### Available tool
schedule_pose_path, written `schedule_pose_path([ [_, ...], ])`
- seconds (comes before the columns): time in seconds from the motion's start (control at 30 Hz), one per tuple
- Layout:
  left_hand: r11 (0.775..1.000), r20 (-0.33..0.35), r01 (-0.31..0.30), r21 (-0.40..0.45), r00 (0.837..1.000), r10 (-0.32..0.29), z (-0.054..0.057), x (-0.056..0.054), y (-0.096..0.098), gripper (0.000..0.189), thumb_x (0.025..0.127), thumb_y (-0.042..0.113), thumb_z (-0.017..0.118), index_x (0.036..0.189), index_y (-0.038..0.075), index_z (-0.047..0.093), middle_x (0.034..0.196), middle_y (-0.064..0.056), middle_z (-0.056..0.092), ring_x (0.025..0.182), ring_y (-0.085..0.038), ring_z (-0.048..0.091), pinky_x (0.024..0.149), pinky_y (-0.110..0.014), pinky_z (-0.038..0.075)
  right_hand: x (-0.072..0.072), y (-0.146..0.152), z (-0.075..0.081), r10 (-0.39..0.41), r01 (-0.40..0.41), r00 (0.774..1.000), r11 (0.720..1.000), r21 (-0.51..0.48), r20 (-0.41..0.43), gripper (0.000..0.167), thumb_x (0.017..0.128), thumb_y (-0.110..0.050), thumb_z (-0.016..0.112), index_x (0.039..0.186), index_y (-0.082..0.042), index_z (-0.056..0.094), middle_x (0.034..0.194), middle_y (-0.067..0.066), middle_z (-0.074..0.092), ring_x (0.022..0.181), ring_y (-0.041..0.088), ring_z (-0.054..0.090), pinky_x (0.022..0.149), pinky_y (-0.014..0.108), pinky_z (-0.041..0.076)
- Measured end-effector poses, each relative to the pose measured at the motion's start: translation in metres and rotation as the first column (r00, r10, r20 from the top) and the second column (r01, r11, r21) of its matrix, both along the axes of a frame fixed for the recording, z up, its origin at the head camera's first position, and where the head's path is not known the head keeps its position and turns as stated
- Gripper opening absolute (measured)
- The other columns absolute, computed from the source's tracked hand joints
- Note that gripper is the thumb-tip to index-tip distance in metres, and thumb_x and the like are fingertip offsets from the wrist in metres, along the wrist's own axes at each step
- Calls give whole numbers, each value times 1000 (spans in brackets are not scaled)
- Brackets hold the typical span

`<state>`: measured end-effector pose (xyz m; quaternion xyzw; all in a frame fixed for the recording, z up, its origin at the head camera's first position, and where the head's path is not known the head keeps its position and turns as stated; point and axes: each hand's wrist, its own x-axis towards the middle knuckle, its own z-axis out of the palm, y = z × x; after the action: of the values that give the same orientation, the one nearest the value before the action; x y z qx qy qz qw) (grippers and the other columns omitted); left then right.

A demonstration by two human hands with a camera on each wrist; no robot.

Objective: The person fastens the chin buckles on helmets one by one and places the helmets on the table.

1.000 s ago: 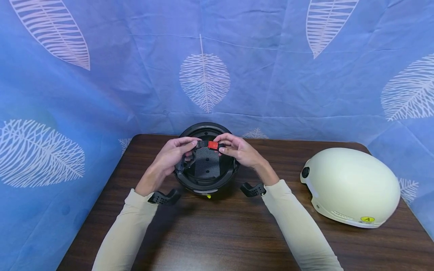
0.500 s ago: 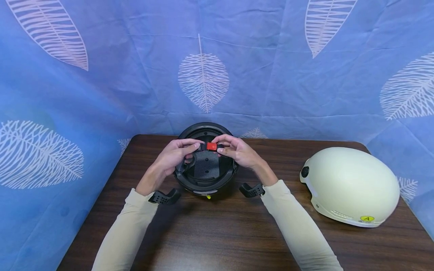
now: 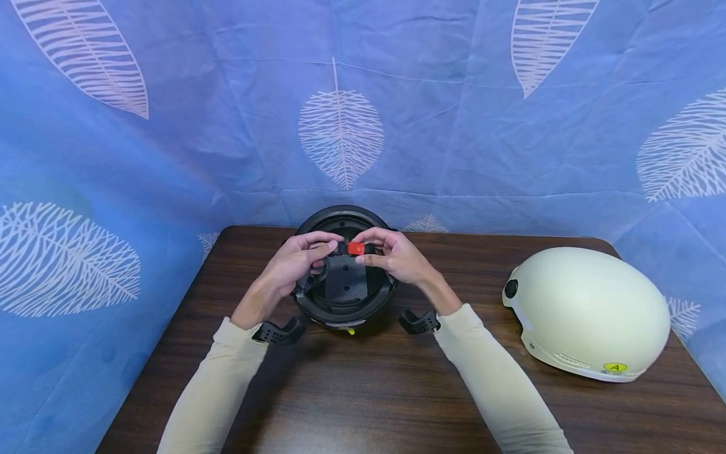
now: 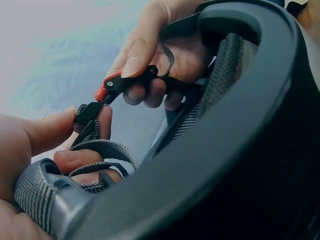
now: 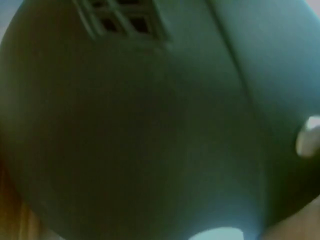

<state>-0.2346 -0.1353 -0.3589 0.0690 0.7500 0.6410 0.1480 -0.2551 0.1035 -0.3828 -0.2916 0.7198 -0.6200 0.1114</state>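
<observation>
A helmet [image 3: 340, 316] lies upside down at the table's far side, its black lining facing up. Above its opening, my left hand [image 3: 292, 258] pinches the black tongue end [image 4: 87, 115] of the chin strap between thumb and finger. My right hand [image 3: 399, 257] holds the red and black buckle [image 3: 356, 248] from the right, thumb on top in the left wrist view. Tongue and buckle meet end to end; whether they are latched I cannot tell. Webbing [image 4: 112, 150] loops over the left fingers. The right wrist view holds mostly the helmet's blurred outer shell [image 5: 140, 125].
A cream helmet [image 3: 590, 309] rests on the right of the dark wooden table [image 3: 363, 391], dome up, with a yellow "A" sticker. Blue cloth [image 3: 431, 139] with white leaf prints hangs right behind the table's far edge.
The left hand has shifted slightly right, bringing the tongue end against the red buckle. The right thumb has moved a little left and down on the buckle. Both helmets stay where they were.
</observation>
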Motion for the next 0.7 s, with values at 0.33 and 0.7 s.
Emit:
schedule_pose_path([
  [0.33, 1000, -1, -25, 16, 1000, 25, -3, 0, 2, 31, 100, 24, 60, 127, 12, 67, 97, -2, 48, 78, -18, 44, 69, -26, 38, 3, -3, 0, -63, 65, 997, 997, 37, -46, 32, 90, -8, 72, 121, -3, 64, 98, 10, 66, 57, 14, 38, 53, 26, 32],
  [0.7, 999, -4, -33, -14, 999, 33, -5, 0, 4, 32, 100, 26, 61, 129, 15, 68, 108, -2, 56, 84, -19, 46, 70, -25, 40, 2, -3, 0, -78, 83, 993, 995, 58, -89, 28, 89, -9, 74, 117, -4, 68, 92, 9, 68, 60, 15, 41, 54, 26, 33],
])
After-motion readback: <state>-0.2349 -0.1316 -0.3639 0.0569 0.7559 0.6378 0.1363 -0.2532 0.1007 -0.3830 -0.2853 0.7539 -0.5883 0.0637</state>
